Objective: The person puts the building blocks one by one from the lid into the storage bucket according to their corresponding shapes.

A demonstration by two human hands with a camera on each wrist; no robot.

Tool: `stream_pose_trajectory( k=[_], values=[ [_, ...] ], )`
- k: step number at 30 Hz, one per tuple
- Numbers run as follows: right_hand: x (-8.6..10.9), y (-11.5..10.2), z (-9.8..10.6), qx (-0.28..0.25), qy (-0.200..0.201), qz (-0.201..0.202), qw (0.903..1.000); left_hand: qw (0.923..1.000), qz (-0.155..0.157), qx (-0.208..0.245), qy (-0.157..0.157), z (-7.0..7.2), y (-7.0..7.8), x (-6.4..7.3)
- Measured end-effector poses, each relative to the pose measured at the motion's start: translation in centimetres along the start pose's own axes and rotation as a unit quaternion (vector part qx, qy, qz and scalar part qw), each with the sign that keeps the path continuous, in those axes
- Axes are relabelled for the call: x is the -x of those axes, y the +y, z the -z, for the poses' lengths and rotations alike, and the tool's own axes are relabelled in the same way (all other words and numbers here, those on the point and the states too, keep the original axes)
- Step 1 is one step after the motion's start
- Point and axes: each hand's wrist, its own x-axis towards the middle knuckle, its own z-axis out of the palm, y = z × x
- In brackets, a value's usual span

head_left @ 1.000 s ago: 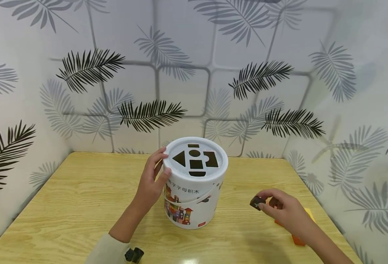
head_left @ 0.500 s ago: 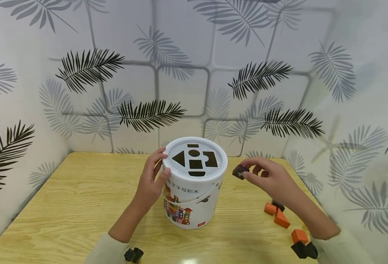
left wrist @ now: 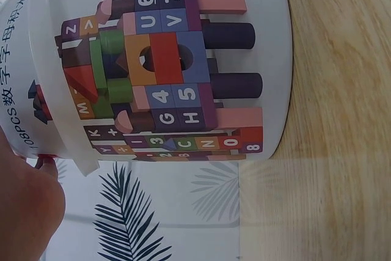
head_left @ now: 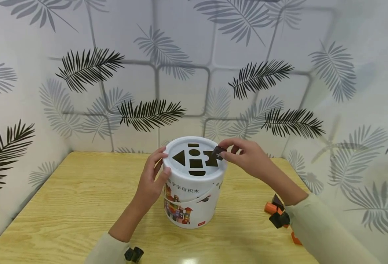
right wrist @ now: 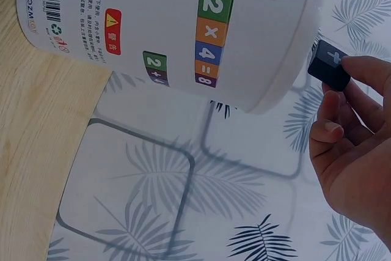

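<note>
A white toy-block bucket stands upright on the table, its lid cut with shaped holes. My left hand holds the bucket's left side near the top, thumb in front and fingertips at the rim. Between thumb and fingers, my right hand pinches a dark block marked with a pale plus sign. That block is tilted over the right part of the lid, partly covering the notched hole; whether it touches the lid cannot be told. The right wrist view shows the same block beside the bucket's rim.
On the wooden table, right of the bucket, lie an orange cylinder, a dark block and another orange block, partly hidden by the right sleeve. A leaf-patterned wall rises behind.
My right hand has carried the dark block leftward and up, from above the table's right side to the lid. The left hand and the bucket have stayed put.
</note>
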Motion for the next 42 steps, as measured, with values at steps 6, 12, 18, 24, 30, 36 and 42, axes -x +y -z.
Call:
stream_pose_trajectory(
  k=[6,12,18,24,30,36,42],
  values=[
    [-2.7,0.0,-0.8,0.006,-0.013,-0.003,0.9999,1.0000,-0.002,0.008,0.000,0.1,0.0,-0.1],
    [-5.0,-0.1,-1.8,0.008,-0.025,-0.007,0.9996,0.9999,0.000,0.010,-0.002,0.2,0.1,-0.1],
    [-7.0,-0.1,-2.5,0.006,-0.029,-0.008,0.9995,1.0000,0.003,0.004,-0.003,0.2,0.1,-0.1],
    [-8.5,0.2,-3.3,0.014,-0.035,0.006,0.9993,1.0000,0.002,0.001,-0.004,0.2,0.1,0.0],
    [-9.4,0.1,-4.0,0.035,-0.040,0.016,0.9984,1.0000,0.000,0.001,-0.005,0.3,0.1,-0.1],
    [-9.6,-0.1,-4.2,0.039,-0.041,0.021,0.9982,1.0000,0.002,-0.002,-0.006,0.3,0.0,-0.3],
    [-9.8,0.2,-4.5,0.040,-0.049,0.025,0.9977,1.0000,0.004,-0.002,-0.004,0.5,0.0,-0.4]
  ],
)
